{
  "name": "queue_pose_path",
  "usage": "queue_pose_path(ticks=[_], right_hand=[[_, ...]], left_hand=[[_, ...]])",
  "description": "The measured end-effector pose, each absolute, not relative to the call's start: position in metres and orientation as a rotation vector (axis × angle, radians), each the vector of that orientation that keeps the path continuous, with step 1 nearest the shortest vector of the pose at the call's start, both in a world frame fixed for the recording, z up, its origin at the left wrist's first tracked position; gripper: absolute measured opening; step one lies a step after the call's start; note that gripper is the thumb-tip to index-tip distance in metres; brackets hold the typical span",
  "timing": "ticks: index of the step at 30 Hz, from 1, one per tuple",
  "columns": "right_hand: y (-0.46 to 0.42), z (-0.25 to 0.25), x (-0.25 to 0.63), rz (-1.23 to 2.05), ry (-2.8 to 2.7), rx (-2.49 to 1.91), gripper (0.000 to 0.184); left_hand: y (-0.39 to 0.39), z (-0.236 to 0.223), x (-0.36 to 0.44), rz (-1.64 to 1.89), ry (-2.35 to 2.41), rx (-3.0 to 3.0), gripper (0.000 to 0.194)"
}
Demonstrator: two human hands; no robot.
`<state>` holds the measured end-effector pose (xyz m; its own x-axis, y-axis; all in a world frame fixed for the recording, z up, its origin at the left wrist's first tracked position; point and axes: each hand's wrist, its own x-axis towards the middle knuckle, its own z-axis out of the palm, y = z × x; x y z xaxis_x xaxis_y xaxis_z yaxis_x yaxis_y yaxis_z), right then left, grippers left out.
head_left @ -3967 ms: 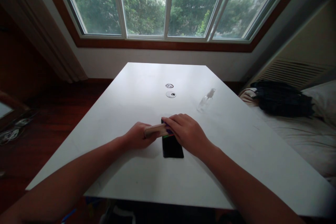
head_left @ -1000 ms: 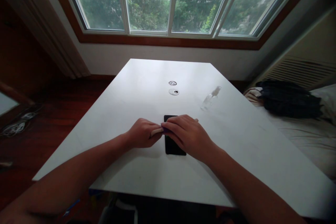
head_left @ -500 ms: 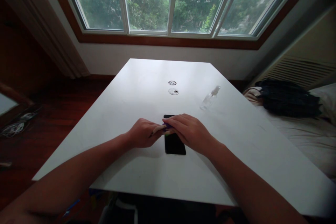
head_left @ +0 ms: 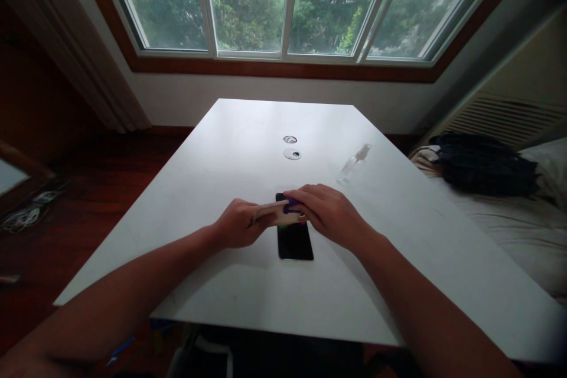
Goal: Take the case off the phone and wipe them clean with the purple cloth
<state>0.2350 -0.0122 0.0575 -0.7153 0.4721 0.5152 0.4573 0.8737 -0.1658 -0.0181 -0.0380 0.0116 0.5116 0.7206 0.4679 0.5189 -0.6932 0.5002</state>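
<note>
A black phone (head_left: pixel 294 240) lies screen up on the white table (head_left: pixel 248 283), near its middle. Across the phone's far end lies a pale flat strip (head_left: pixel 275 213) with a small purple piece (head_left: pixel 291 205) on it. My left hand (head_left: pixel 237 224) is closed on the strip's left end. My right hand (head_left: pixel 328 212) rests on the strip's right part with its fingers curled over it, pressing it onto the phone.
A small clear spray bottle (head_left: pixel 353 164) lies on the table to the far right of my hands. Two round cable ports (head_left: pixel 291 147) sit further back. A bed with a dark garment (head_left: pixel 485 165) is at the right. Windows fill the far wall.
My right hand has slid a little to the right along the strip, so more of the strip and the purple piece show. The phone and my left hand stay in place.
</note>
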Motion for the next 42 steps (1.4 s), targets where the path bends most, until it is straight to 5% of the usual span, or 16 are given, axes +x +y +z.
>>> queue_pose_path(ticks=[26,42], right_hand=[[0.011,0.038,0.25,0.368,-1.977,-1.042,0.037],[0.016,0.037,0.25,0.929,-1.527,-1.129,0.041]], left_hand=[[-0.038,0.009,-0.021,1.163,1.286,2.009,0.047],[-0.037,0.006,-0.02,1.345,1.254,1.772,0.04]])
